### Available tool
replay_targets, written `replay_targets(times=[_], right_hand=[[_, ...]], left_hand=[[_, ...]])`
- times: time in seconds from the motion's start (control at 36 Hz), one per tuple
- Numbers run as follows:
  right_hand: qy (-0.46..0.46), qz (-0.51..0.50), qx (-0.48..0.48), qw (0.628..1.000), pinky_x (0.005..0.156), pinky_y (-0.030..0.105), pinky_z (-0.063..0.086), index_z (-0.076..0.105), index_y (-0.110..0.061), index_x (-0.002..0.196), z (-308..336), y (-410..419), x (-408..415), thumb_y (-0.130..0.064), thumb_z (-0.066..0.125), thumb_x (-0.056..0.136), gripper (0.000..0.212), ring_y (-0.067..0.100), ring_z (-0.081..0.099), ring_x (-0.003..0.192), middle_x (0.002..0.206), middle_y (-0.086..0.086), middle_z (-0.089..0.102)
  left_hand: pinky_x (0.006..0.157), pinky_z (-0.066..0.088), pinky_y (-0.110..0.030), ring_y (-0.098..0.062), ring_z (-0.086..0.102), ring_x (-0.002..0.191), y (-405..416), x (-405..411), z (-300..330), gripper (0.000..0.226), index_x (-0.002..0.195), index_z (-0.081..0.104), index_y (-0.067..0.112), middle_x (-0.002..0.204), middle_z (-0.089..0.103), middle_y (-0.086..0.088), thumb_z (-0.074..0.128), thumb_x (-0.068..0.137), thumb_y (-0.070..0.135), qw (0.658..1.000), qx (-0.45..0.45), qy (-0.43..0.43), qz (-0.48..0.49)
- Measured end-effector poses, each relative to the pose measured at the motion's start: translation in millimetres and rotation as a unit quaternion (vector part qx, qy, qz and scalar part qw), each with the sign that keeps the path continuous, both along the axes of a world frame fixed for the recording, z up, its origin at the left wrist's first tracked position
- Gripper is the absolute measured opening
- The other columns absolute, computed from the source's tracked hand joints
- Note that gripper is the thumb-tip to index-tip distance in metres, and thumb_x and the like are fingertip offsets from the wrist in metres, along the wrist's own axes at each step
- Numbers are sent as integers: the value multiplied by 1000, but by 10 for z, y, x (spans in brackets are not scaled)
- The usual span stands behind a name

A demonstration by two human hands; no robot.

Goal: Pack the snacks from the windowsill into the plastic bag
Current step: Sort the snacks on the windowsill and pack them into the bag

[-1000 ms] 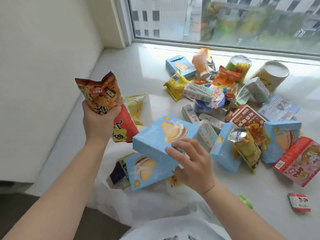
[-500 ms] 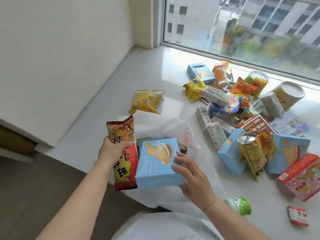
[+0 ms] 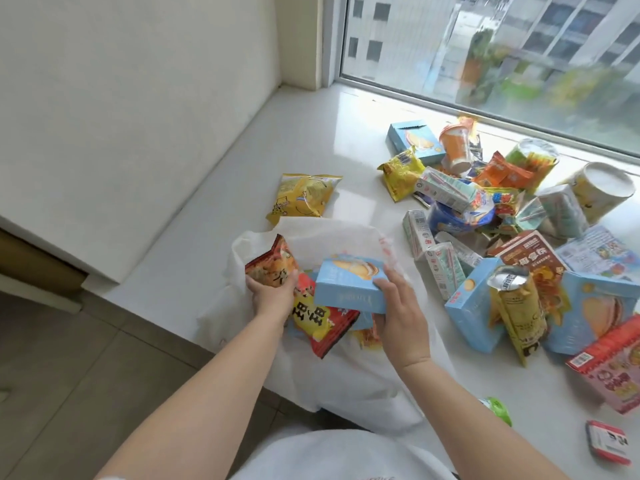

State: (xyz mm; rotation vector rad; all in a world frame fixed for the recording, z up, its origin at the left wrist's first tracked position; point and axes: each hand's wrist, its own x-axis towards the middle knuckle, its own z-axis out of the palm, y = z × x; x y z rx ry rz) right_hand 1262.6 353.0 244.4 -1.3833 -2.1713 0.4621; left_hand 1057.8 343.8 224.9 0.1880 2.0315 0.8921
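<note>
Head view looks down on a white windowsill (image 3: 304, 147) that runs from a pale wall (image 3: 121, 98) on the left to a large window (image 3: 502, 46) at the back, with blurred buildings and greenery beyond the glass. Below the sill's near edge lies a grey tiled floor (image 3: 69, 375). A white plastic bag (image 3: 332, 237) sits open at that edge, its mouth facing up. The left hand (image 3: 272, 294) has its grip curled round a red and orange snack packet (image 3: 311, 306), held over the bag's mouth. The right hand (image 3: 398, 317) grips a light blue biscuit box (image 3: 349, 285) by its right end, thumb on top, just beside the packet and also above the bag. A yellow chip bag (image 3: 303, 197) lies alone on the sill behind the plastic bag. To the right spreads a heap of snacks (image 3: 502, 220): blue boxes, cartons, tubs and packets, some touching, some overlapping. A small red packet (image 3: 607, 443) lies apart near the right corner.
</note>
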Motion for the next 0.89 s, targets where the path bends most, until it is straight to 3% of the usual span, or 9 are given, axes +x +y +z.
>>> replay_targets(times=[0.11, 0.25, 0.33, 0.39, 0.44, 0.67, 0.78, 0.89], right_hand=[[-90, 30, -57, 994, 48, 37, 56, 53, -19, 112, -164, -53, -2, -1, 82, 56, 66, 33, 64, 100, 122, 9, 61], [-160, 48, -92, 982, 42, 26, 51, 49, -26, 118, -305, -135, 84, -24, 91, 50, 80, 27, 67, 85, 116, 6, 65], [-166, 7, -129, 978, 60, 35, 56, 46, -30, 134, -300, -63, 33, -39, 76, 73, 69, 29, 60, 101, 136, 4, 51], [-159, -27, -167, 973, 85, 37, 49, 35, -36, 142, -253, 40, -15, -47, 57, 88, 60, 28, 45, 119, 149, -1, 32], [-151, -56, -200, 966, 96, 35, 40, 28, -38, 144, -207, 134, -49, -52, 46, 91, 58, 27, 35, 126, 153, -4, 23], [-174, -87, -278, 941, 105, 38, 33, 11, -40, 148, -235, 414, 61, -53, 38, 94, 62, 28, 26, 134, 158, -4, 10], [-181, -67, -297, 935, 108, 38, 28, 16, -33, 149, -150, 574, 89, -52, 39, 94, 63, 28, 26, 133, 155, 3, 20], [-161, -55, -266, 949, 108, 31, 25, 30, -24, 146, -74, 464, 177, -46, 41, 96, 56, 23, 29, 132, 146, 3, 35]], left_hand=[[102, 41, -43, -34, 45, 124, -14, 115, -6, 99, 148, -10, 38, 144, 33, -15, 65, 83, 42, 992, -3, 57, -109], [101, 41, -41, -35, 48, 120, 52, 130, -67, 94, 147, -8, 44, 139, 41, -15, 62, 84, 49, 980, -22, 81, -181], [93, 47, -39, -33, 53, 113, 169, 162, -80, 95, 146, -5, 43, 135, 47, -12, 62, 81, 54, 972, -41, 81, -215], [90, 50, -41, -33, 54, 111, 232, 213, -101, 96, 146, -5, 43, 134, 48, -11, 64, 79, 56, 972, -47, 63, -220], [90, 51, -41, -35, 54, 112, 260, 284, -121, 97, 146, -7, 43, 137, 46, -12, 63, 80, 55, 974, -49, 40, -217], [96, 45, -43, -36, 50, 119, 611, 397, -148, 99, 146, -11, 42, 145, 39, -13, 62, 81, 56, 960, -47, 45, -274], [100, 42, -43, -36, 42, 126, 750, 444, -116, 91, 147, 0, 44, 148, 29, -14, 63, 82, 53, 967, -51, 49, -243], [115, 17, -45, -30, 9, 143, 640, 782, 41, 65, 148, 18, 40, 157, -2, -8, 45, 91, 56, 948, -42, 222, -222]])
